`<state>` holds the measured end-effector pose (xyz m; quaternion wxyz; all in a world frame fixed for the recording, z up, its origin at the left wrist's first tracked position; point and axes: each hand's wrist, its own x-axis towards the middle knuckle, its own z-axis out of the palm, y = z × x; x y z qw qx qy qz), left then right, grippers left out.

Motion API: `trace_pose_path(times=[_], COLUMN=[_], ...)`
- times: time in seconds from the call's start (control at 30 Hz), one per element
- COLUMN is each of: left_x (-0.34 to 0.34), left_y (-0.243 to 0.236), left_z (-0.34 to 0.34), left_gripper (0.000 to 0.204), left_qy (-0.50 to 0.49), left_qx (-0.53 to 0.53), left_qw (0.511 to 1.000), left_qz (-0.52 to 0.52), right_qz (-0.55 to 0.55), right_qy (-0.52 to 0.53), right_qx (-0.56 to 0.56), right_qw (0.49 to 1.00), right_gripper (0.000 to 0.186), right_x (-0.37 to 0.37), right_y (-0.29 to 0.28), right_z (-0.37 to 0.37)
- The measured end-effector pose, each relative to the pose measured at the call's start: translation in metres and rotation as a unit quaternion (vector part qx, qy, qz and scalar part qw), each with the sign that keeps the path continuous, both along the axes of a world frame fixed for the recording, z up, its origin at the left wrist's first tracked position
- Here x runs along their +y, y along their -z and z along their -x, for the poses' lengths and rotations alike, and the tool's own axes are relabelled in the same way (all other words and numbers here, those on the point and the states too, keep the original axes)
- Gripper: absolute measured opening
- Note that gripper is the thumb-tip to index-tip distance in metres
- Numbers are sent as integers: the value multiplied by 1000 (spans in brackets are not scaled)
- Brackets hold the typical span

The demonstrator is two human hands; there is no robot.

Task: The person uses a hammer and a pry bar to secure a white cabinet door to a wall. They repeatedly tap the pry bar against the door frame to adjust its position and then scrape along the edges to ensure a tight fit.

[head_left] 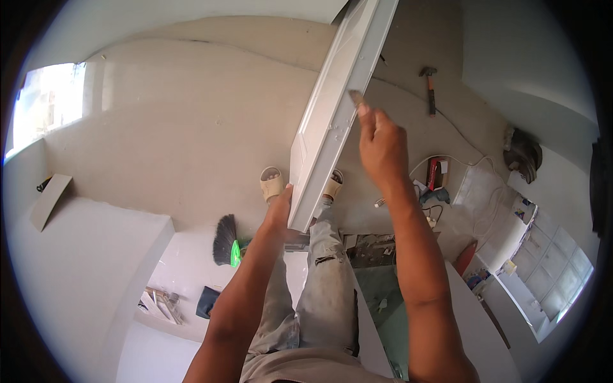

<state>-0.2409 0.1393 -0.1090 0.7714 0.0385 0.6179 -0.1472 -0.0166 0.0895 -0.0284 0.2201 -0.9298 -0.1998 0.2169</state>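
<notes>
A long white panelled door (314, 115) stands tilted in front of me, its narrow grey edge turned up and marked with small white flecks. My left hand (278, 205) is closed on the door's lower near end. My right hand (383, 137) is closed on a small flat blade tool (354, 97), held at the upper part of that grey edge; its tip looks to be on or just above it. The tool's handle is mostly hidden in my fingers.
On the floor at right lie a hammer (431, 92), a red box (436, 172), a dark green power tool (440, 195) and cables. A green broom (225, 239) lies lower left, near my sandalled feet (271, 182). A loose board (51, 201) rests at far left.
</notes>
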Motion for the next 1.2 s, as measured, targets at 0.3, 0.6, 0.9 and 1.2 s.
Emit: trace_pose_path(times=[0.3,0.6,0.9,1.2], left_x=[0,-3,1,2], left_y=[8,15,8,2], left_z=[0,1,-5,-4], left_gripper=[35,40,38,33], left_qy=[-27,-31,-27,-1], left_qx=[-28,-26,-5,-20], left_qw=[999,999,999,1000], left_qz=[5,14,22,2], right_qz=[24,37,17,10], right_qy=[-23,-31,-57,-79], right_qx=[-31,-5,-46,-31], right_qw=[999,999,997,996], right_gripper=[49,48,50,46], right_x=[5,-6,-2,-7], right_y=[-5,-7,-3,-5], right_z=[-12,-8,-14,-14])
